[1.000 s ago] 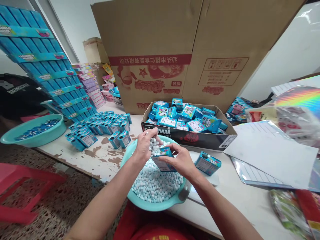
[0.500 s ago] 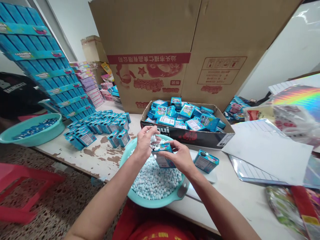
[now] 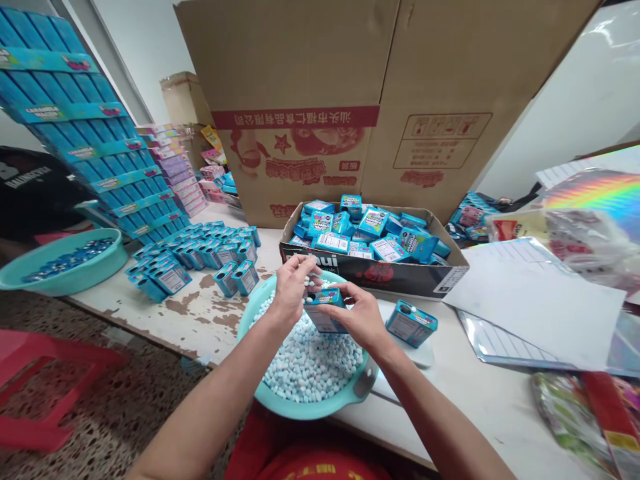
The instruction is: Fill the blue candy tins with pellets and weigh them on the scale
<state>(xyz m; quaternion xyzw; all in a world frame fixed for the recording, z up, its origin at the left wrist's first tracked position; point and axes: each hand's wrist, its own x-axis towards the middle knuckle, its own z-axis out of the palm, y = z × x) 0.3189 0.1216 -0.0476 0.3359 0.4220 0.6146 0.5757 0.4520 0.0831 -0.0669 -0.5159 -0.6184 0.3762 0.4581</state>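
Over a turquoise basin (image 3: 320,409) full of pale blue and white candies (image 3: 310,373), my right hand (image 3: 363,317) grips a small blue candy tin (image 3: 324,319) from its right side, thumb in front. The tin is upright, with a dark opening at the left of its top. My left hand (image 3: 291,288) is closed, fingers curled around loose candies (image 3: 311,281), just above that opening. To the right, another blue tin (image 3: 411,324) stands on a white flat object, a candy at its opening.
A low carton (image 3: 365,273) heaped with blue tins is behind the basin. Several open tins (image 3: 220,250) stand left, near a second basin (image 3: 107,267) of small blue pieces and stacked blue display trays (image 3: 100,147). White sheets (image 3: 535,293) lie right. A red stool (image 3: 45,387) is beside the table.
Fewer candies lie on top of the tin, and its opening shows more clearly. My left fingers have shifted slightly over it. My right hand keeps its hold on the tin.
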